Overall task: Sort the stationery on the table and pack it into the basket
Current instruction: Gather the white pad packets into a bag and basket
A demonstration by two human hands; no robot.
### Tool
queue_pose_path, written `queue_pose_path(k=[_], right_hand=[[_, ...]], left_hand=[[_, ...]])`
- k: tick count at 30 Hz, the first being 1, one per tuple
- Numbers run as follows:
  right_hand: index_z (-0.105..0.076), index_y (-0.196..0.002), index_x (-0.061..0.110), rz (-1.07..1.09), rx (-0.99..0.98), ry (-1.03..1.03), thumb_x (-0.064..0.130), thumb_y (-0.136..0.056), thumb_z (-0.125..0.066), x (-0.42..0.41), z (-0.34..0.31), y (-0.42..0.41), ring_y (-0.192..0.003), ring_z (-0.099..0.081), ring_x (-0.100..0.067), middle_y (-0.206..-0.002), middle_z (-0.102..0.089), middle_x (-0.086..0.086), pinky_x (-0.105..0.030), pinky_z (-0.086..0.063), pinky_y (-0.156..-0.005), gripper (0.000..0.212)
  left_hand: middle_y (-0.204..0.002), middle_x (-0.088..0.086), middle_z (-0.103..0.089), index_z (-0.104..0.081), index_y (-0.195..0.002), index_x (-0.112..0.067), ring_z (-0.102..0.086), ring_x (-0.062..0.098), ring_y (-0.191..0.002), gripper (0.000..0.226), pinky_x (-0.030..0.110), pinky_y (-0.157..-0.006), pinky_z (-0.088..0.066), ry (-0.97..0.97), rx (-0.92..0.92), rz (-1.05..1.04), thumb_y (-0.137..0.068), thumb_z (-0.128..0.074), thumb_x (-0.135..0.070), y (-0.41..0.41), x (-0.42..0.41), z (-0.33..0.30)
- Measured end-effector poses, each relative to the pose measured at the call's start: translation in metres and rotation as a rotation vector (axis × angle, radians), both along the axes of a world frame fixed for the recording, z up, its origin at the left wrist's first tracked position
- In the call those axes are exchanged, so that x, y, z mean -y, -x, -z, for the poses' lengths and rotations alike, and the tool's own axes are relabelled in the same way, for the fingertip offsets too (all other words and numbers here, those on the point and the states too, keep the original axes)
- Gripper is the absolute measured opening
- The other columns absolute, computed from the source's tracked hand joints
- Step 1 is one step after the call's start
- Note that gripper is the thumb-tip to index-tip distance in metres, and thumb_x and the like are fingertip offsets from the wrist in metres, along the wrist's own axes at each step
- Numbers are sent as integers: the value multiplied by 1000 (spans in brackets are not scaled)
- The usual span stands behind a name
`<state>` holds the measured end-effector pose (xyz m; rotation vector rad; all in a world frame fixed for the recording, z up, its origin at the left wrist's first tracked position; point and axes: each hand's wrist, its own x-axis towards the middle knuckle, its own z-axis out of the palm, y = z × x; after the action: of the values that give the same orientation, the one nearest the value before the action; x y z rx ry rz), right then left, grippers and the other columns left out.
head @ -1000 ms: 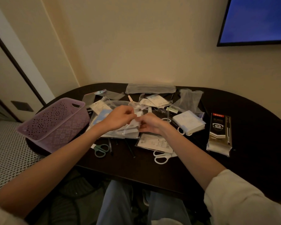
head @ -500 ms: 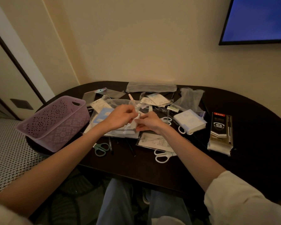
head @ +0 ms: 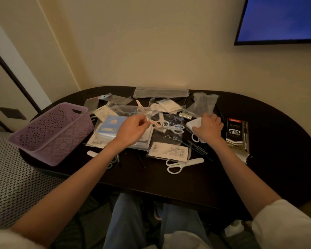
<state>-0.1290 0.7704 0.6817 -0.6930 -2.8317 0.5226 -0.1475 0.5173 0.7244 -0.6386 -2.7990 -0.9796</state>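
Observation:
A purple perforated basket [head: 61,141] stands on the left of the dark oval table [head: 269,177]. Stationery lies scattered across the middle. My left hand [head: 133,131] hovers over a blue card pack [head: 109,126] and pinches the handle of small pink scissors [head: 158,123] above a clear bag. My right hand [head: 207,129] lies to the right, its fingers curled over a white packet [head: 193,124]. White scissors [head: 180,164] lie near the front, beside a labelled card [head: 169,151].
A black 0.5 mm pen box [head: 237,135] lies at the right. A grey pouch [head: 161,91] and crumpled clear bags [head: 204,103] sit at the back by the wall. Green scissors [head: 111,163] peek out under my left forearm. A screen [head: 280,18] hangs top right.
My hands were together over the clear bag at the centre. My right hand has moved right onto the white packet, and my left hand now holds the pink scissors.

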Motion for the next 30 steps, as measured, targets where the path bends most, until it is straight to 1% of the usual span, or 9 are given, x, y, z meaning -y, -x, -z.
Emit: queue_pose_path(k=[3,6,12,14,16,19,22,24,30], right_hand=[[-36,-139,8,-37,165,23,49,-79,-71,-7,2,5,-138,-22,-44,-147,-29,-26,-52,-21,-112,80],[-36,-138,9,-53,182,81,46,-75,-77,-8,3,9,-137,-24,-45,-146,-31,-25,-53,-24,-111,84],[-42,-134,13,31,-159,217,43,-69,-81,0,-8,-1,-128,-37,-39,-137,-40,-19,-49,-38,-102,81],[-43,-133,19,-15,-354,459,38,-72,-79,10,-17,-9,-120,-45,-28,-134,-42,-12,-39,-48,-91,74],[-45,-128,23,-101,-426,908,33,-81,-73,22,-29,-19,-107,-52,-18,-131,-47,-6,-32,-52,-79,56],[-45,-128,19,-217,-286,1548,34,-91,-55,37,-43,-29,-109,-54,-27,-130,-51,-15,-43,-51,-85,42],[-52,-124,13,-151,-174,1838,33,-92,-48,44,-48,-33,-106,-57,-34,-116,-61,-19,-45,-49,-83,38],[-54,-118,13,-125,-133,1841,26,-92,-52,48,-47,-33,-102,-59,-32,-107,-64,-16,-44,-51,-78,29],[-50,-119,12,-194,35,1240,24,-94,-56,58,-39,-20,-88,-59,-20,-98,-59,-8,-33,-54,-63,28]], left_hand=[[-68,6,-59,-53,-70,-18,-51,15,-62,26,31,-59,-38,4,3,-4,-95,-56,-22,-1,-2,-1],[-71,9,-61,-58,-75,-11,-53,16,-63,24,35,-61,-41,5,7,-12,-95,-55,-23,-1,-2,-2],[-66,1,-55,-60,-80,-7,-50,14,-63,25,31,-55,-36,65,-26,-30,-96,-54,-25,-3,-4,-1],[-63,-5,-49,-56,-77,-11,-46,9,-60,25,27,-51,-30,107,-66,-44,-97,-53,-25,-6,-7,0],[-61,-7,-47,-52,-75,-16,-44,5,-58,25,25,-50,-27,129,-90,-47,-98,-52,-25,-7,-8,2],[-61,-7,-47,-51,-74,-18,-44,5,-58,25,24,-51,-27,117,-86,-41,-98,-52,-25,-7,-7,2],[-62,-6,-47,-54,-76,-14,-46,8,-60,24,25,-52,-28,96,-94,-32,-97,-53,-25,-6,-4,0],[-62,-6,-48,-55,-76,-15,-46,10,-60,23,26,-52,-29,91,-103,-27,-97,-54,-25,-6,-2,-1],[-63,-5,-50,-55,-76,-13,-47,9,-59,24,29,-53,-33,102,-118,-4,-97,-54,-25,-5,2,-3]])
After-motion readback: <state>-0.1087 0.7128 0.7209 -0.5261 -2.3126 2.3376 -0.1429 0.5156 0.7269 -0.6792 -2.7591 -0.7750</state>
